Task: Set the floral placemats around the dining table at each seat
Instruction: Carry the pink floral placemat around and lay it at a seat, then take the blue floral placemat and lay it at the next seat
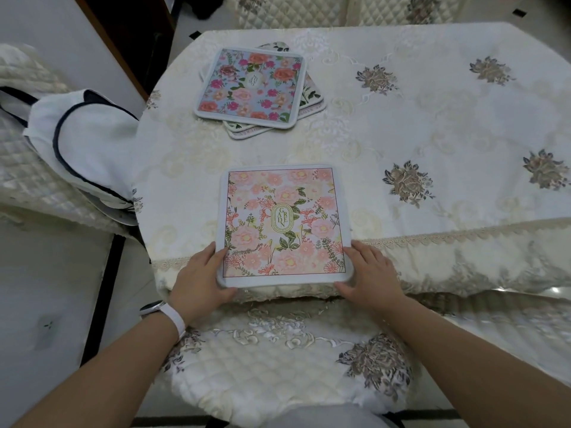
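the square pink floral placemat with rounded corners (284,223) lies at the near edge of the cream embroidered dining table (432,134), its near side overhanging that edge. the left hand (200,279) and right hand (369,273) each grip a near corner. it seems best to slide it fully onto the table, square to the edge, before letting go. the blue-topped stack of floral placemats (251,84) sits toward the table's far left.

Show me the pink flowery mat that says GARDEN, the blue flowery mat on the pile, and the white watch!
pink floral square placemat (282,223): head view, on its oval GARDEN label.
blue floral square placemat (251,88): head view, on its middle.
white wristwatch (175,319): head view, on its strap at the left wrist.
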A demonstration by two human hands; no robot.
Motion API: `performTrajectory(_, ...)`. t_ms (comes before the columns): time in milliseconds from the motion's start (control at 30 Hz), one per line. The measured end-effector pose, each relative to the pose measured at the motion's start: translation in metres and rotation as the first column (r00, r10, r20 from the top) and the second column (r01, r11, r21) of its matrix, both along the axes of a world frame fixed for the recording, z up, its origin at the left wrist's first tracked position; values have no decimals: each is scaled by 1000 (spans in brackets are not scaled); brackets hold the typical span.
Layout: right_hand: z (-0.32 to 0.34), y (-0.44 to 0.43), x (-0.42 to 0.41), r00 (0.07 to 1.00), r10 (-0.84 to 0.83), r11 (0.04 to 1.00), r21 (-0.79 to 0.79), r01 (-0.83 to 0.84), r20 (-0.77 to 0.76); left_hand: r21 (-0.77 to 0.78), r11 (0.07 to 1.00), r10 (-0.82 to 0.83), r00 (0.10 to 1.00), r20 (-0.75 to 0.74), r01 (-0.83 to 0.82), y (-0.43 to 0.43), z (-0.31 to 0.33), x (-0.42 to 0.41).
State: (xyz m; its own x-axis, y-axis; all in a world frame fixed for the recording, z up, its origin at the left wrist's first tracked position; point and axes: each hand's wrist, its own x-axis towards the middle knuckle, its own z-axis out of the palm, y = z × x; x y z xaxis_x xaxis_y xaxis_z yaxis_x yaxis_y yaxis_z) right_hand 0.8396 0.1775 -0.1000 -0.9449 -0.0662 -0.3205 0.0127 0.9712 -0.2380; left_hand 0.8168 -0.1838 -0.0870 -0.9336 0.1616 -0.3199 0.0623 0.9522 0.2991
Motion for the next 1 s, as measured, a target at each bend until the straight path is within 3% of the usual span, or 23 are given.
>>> performTrajectory(667,16,-7,-6,991,13,1000,5,-14,130,-29,999,-17,1000,-3,17,0,1,-4)
performTrajectory(867,42,-1,-5,978,-128,977,-150,153,165,-13,1000,16,999,40,-16,2,10,-4)
performTrajectory(1000,60,18,-7,961,-230,940,-223,260,151,87,990,116,991,-74,-109,4,25,-6)
